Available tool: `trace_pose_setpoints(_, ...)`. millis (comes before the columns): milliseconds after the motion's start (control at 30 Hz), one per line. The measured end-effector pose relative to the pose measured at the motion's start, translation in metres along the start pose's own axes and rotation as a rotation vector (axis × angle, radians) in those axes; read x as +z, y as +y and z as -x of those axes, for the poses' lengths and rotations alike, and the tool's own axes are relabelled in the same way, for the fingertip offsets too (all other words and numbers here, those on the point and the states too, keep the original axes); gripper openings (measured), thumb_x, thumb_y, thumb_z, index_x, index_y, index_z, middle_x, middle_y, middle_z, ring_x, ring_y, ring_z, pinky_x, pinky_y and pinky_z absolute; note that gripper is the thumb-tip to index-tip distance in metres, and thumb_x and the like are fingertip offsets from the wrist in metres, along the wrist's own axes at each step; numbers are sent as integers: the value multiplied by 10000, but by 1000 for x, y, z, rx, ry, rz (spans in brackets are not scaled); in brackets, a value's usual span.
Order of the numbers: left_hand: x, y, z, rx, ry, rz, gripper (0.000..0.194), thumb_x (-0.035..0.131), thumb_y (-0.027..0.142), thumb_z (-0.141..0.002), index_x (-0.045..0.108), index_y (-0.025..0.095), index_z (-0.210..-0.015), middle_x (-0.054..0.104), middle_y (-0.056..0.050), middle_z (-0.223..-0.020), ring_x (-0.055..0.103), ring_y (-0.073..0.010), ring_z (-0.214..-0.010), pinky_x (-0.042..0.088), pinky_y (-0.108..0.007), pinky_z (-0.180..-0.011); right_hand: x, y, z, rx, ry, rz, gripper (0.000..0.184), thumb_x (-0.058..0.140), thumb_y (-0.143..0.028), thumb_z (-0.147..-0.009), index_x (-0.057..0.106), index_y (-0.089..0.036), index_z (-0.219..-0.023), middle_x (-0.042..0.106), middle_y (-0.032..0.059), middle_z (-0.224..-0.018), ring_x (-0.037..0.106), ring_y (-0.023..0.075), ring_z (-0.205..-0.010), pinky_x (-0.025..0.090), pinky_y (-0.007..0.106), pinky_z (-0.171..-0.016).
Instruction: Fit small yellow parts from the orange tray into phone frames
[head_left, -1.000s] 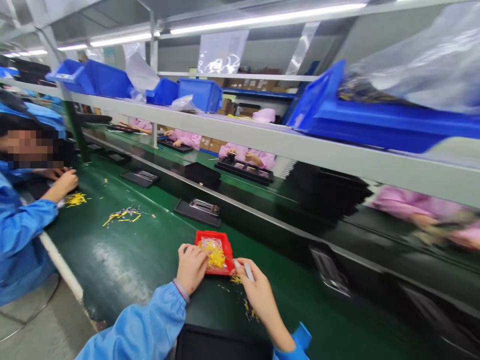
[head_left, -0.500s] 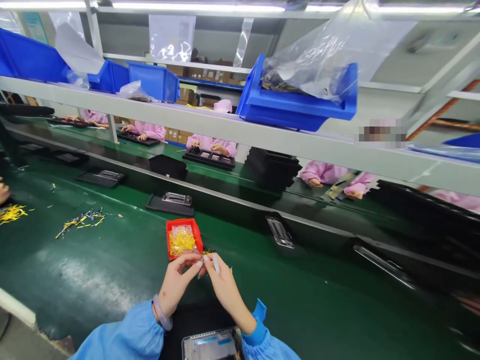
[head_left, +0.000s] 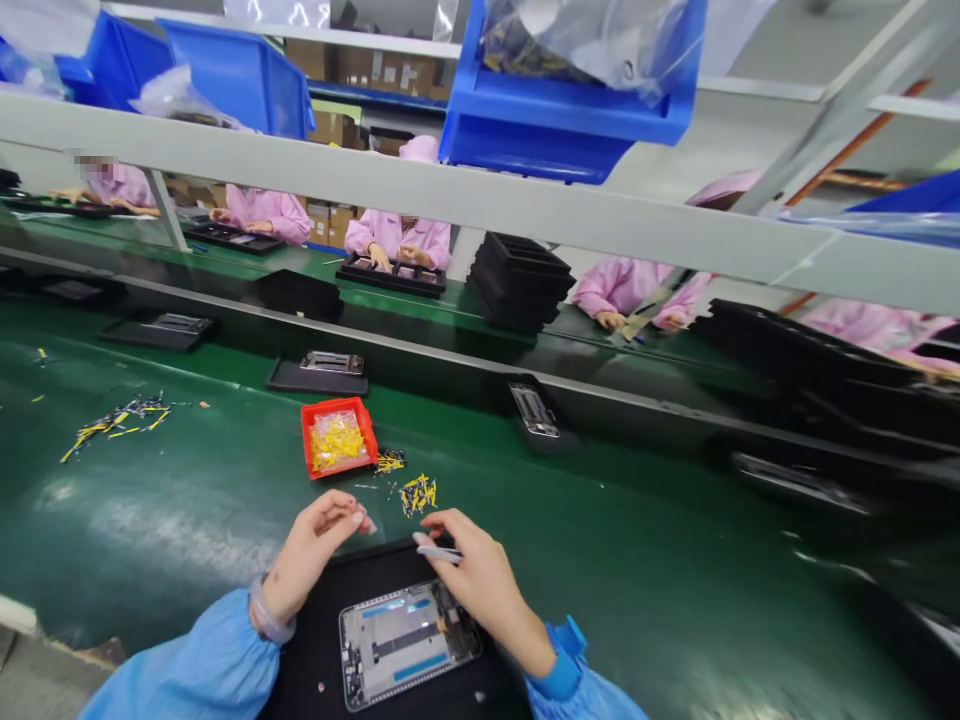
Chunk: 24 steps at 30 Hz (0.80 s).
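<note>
On a black tray below the hands, an opened phone [head_left: 405,650] is lying with its inner parts showing, so work is seemingly remaining. The right hand [head_left: 480,575] is gripping a pale tool [head_left: 439,553]; the left hand [head_left: 319,545] is keeping its fingers narrowly bent, any contents unclear. Beyond, a red bin [head_left: 307,440] is holding yellow strips [head_left: 337,445] on a green table [head_left: 225,490]; farther out, people in pink [head_left: 405,236] are working behind a shelf [head_left: 375,187] bearing blue bins [head_left: 232,78].

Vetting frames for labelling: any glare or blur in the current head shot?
Head view: pale glare on the green table at left; head view: the far-right pink sleeve looks smeared; head view: the near phone frame reads fairly sharp.
</note>
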<state>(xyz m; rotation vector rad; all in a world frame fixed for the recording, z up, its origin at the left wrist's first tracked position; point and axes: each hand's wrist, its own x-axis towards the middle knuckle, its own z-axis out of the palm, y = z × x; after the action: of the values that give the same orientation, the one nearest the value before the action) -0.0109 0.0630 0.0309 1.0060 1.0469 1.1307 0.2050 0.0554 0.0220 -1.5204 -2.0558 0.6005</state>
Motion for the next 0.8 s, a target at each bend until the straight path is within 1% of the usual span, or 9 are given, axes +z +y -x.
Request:
trace_pose_setpoints(67, -7, -7, 6, 5, -104, -180, 266, 697, 412, -697, 604, 165, -733, 651, -23, -692, 610, -176, -687, 490, -287, -717, -5, 21, 11, 117, 58, 106, 161, 550, -317, -837, 608, -236, -964, 666, 41, -870, 658, 218, -764, 460, 272, -609)
trace_pose_setpoints(167, -10, -19, 16, 37, -257, -481, 153, 593, 307, -758, 640, 162, -754, 657, -31, -733, 597, -163, -694, 484, -258, -693, 0, 40, 29, 258, -21, 175, 245, 545, -305, -826, 590, -234, -1056, 623, -2, -685, 641, 212, -620, 396, 249, -511)
trace_pose_setpoints(233, -6, -24, 26, 50, -347, -660, 116, 544, 194, -757, 656, 168, -759, 656, -23, -756, 590, -146, -695, 475, -228, -680, 11, 42, 43, 292, -82, 137, 320, 482, -269, -861, 545, -214, -1170, 589, -22, -598, 629, 212, -568, 360, 243, -490)
trace_pose_setpoints(300, 0, -27, 37, 71, -433, -803, 169, 515, 105, -742, 667, 178, -763, 649, -10, -759, 587, -130, -689, 462, -204, -672, 24, 37, 57, 301, -94, 92, 404, 417, -246, -894, 458, -184, -1291, 585, -19, -580, 622, 217, -547, 345, 249, -494)
trace_pose_setpoints(400, 8, -33, 53, 120, -537, -937, 223, 526, 56, -742, 687, 201, -794, 646, -4, -793, 604, -133, -740, 454, -196, -702, 36, 26, 73, 295, -85, 34, 439, 421, -269, -895, 434, -195, -1327, 606, -2, -600, 618, 225, -551, 338, 259, -506)
trace_pose_setpoints(500, 13, -39, 58, 130, -529, -1013, 239, 536, 46, -748, 698, 213, -807, 632, -8, -823, 609, -137, -772, 453, -191, -710, 29, 19, 73, 317, 5, -93, 361, 461, -367, -869, 563, -217, -1181, 588, 2, -604, 581, 216, -533, 339, 265, -505)
trace_pose_setpoints(600, 14, -42, 53, 105, -444, -1032, 247, 506, 64, -790, 700, 205, -847, 605, -13, -821, 584, -115, -687, 447, -176, -643, 12, 13, 60, 355, 133, -375, 363, 520, -537, -826, 648, -209, -917, 566, 7, -639, 535, 192, -559, 377, 269, -536)
trace_pose_setpoints(700, 15, -41, 46, 69, -405, -1005, 231, 504, 73, -799, 697, 185, -858, 588, -12, -808, 549, -100, -613, 434, -179, -604, 2, 5, 46, 406, 102, -735, 487, 579, -670, -767, 676, -196, -811, 541, 2, -627, 499, 176, -585, 399, 266, -555)
trace_pose_setpoints(800, 18, -41, 41, 38, -382, -974, 208, 526, 64, -777, 690, 168, -851, 576, -9, -798, 526, -96, -589, 421, -182, -586, 9, -1, 40, 411, 113, -946, 532, 617, -711, -726, 704, -192, -810, 601, 35, -718, 547, 199, -709, 439, 284, -656)
